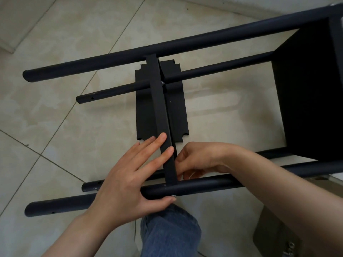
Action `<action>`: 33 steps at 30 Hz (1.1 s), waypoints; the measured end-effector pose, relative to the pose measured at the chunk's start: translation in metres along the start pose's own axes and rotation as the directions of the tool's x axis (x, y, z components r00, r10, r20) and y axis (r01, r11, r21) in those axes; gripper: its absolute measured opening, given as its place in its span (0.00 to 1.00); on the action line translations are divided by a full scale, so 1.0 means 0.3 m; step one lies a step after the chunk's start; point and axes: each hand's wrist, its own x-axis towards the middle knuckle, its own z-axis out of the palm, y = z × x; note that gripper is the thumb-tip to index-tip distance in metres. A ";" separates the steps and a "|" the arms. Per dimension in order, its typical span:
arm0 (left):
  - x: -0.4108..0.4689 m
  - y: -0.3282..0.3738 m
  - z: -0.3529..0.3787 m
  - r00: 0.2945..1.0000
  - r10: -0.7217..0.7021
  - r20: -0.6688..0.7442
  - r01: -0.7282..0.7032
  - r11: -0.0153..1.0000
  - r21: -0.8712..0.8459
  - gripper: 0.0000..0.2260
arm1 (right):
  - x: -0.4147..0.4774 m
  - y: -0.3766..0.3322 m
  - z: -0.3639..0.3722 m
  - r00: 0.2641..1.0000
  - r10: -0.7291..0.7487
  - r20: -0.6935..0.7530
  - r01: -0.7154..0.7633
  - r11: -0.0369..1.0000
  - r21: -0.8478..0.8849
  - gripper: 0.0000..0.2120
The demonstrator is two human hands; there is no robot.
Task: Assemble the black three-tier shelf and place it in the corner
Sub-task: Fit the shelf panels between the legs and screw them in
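The black shelf frame lies on its side on the tiled floor, with a far upper pole [167, 44] and a near upper pole [204, 184] running left to right. A middle shelf panel [159, 108] stands on edge between them. An end panel [308, 89] closes the frame at the right. A loose black panel [144, 108] lies flat on the floor underneath. My left hand [133, 175] presses flat on the middle panel's near end, thumb under the near pole by a silver screw head [173, 196]. My right hand [194, 162] reaches behind that panel, fingers pinched; what they hold is hidden.
Two lower poles [213, 68] run under the frame, free ends at the left. My knee in blue jeans [170, 232] is at the bottom centre. A cardboard box [274, 236] with small metal hardware sits at the lower right. A wall base runs along the top right.
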 end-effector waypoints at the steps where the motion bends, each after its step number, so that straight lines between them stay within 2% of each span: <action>1: 0.000 0.000 0.000 1.000 0.000 0.001 0.000 1.000 0.000 0.40 | -0.001 0.001 -0.002 1.000 -0.003 0.004 0.003 1.000 0.003 0.06; 12: 0.001 0.000 0.000 1.000 0.007 -0.002 -0.007 1.000 -0.006 0.41 | 0.007 0.009 -0.007 1.000 -0.002 -0.004 0.001 1.000 -0.015 0.06; 16: 0.001 -0.001 0.000 1.000 0.008 0.005 -0.008 1.000 -0.005 0.41 | -0.002 0.010 -0.018 0.999 -0.018 0.036 0.017 0.999 0.028 0.03; 23: -0.001 -0.004 0.003 1.000 0.013 0.003 -0.013 1.000 0.007 0.41 | 0.006 0.008 -0.015 1.000 -0.016 0.019 0.016 1.000 0.004 0.06; 29: -0.003 -0.008 0.006 1.000 0.019 -0.001 -0.019 1.000 0.005 0.41 | -0.006 0.007 -0.024 0.995 -0.035 0.093 0.032 0.999 0.030 0.06; 33: -0.004 -0.007 0.006 1.000 0.023 -0.001 -0.023 1.000 0.002 0.41 | 0.002 0.005 -0.021 0.996 -0.025 0.085 0.025 1.000 0.007 0.09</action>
